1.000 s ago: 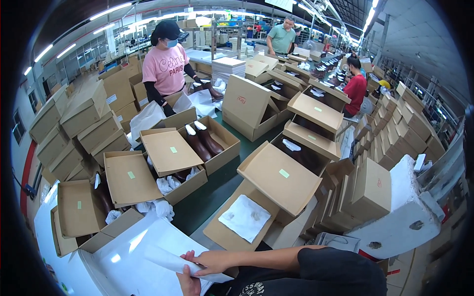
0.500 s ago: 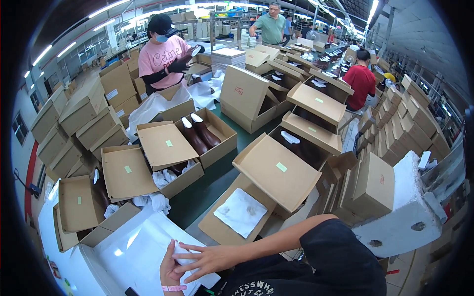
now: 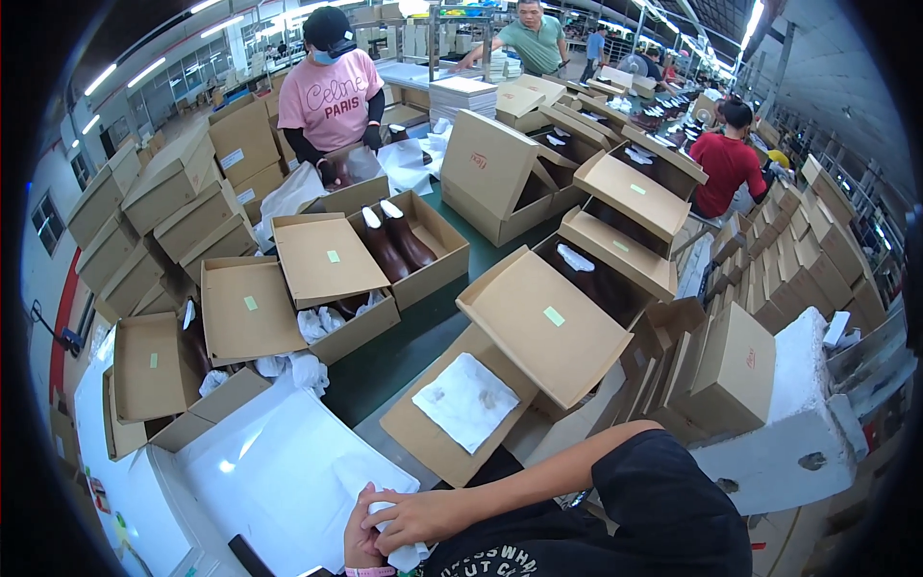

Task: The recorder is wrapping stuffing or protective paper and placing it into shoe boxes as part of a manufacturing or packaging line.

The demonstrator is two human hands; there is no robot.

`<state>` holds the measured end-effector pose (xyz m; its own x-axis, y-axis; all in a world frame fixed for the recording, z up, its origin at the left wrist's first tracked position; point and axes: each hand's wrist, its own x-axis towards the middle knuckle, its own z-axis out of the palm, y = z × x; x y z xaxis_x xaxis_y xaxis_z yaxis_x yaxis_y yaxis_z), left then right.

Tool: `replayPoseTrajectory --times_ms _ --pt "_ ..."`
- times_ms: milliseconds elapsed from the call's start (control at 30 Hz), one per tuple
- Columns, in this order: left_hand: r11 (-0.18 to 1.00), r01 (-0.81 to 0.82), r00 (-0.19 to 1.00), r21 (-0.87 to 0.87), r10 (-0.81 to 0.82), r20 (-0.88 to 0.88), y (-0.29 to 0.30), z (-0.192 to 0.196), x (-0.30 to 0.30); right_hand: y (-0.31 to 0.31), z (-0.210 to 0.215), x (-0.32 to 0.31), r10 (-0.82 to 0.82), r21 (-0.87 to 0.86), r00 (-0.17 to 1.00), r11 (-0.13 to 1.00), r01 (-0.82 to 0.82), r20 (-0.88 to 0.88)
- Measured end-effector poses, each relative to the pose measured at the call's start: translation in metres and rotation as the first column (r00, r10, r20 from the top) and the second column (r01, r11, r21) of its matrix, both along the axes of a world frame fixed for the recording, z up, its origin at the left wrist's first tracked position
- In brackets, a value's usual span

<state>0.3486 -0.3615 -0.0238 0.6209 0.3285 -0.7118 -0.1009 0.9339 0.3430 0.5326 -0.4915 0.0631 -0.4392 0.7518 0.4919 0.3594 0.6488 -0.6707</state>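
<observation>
Close to my body, over the near edge of a white tabletop (image 3: 274,481), both hands press together around thin crumpled white tissue paper (image 3: 377,473). My left hand (image 3: 360,535), with a pink band at its wrist, is closed on the paper from the left side. My right hand (image 3: 423,517) laps over it from the right, fingers curled around the same wad. Some paper sticks out above the hands and a bit shows below them. Just beyond lies a flat cardboard piece (image 3: 404,423) bearing a stained white cloth or sheet (image 3: 465,402).
Open shoeboxes (image 3: 423,284) with dark brown boots (image 3: 409,242) line both sides of a green conveyor (image 3: 380,380). Stacked boxes (image 3: 197,216) stand at left and right. A white foam block (image 3: 769,462) is at my right. A pink-shirted co-worker (image 3: 332,101) stands across.
My hands have moved right and closer to my body. My right fingers went from spread to curled around the paper. The pink-shirted co-worker's hands dropped to a box; the green-shirted person reaches sideways.
</observation>
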Motion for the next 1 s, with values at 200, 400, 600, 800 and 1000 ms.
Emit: replayPoseTrajectory --times_ms 200,400,600,800,1000 --pt "0.996 0.053 0.996 0.071 -0.058 0.07 -0.019 -0.012 -0.033 -0.01 0.004 -0.015 0.02 0.187 1.0 0.982 -0.021 0.005" --pt "0.984 0.089 0.982 0.156 -0.113 0.15 -0.055 0.018 -0.006 -0.016 0.016 -0.01 -0.087 -0.039 0.993 0.996 0.085 -0.074" --pt "0.971 0.078 0.969 0.228 -0.127 0.213 -0.078 0.048 0.005 -0.038 -0.018 -0.03 -0.47 -0.15 0.865 0.881 0.448 -0.175" --pt "0.948 0.059 0.9 0.311 -0.185 0.394 -0.081 0.02 -0.016 -0.059 -0.051 -0.054 -0.706 -0.25 0.686 0.707 0.662 -0.179" --pt "0.673 0.277 0.849 0.685 -0.506 0.154 -0.078 0.036 -0.031 -0.07 -0.053 -0.059 -0.735 -0.408 0.606 0.675 0.614 -0.305"
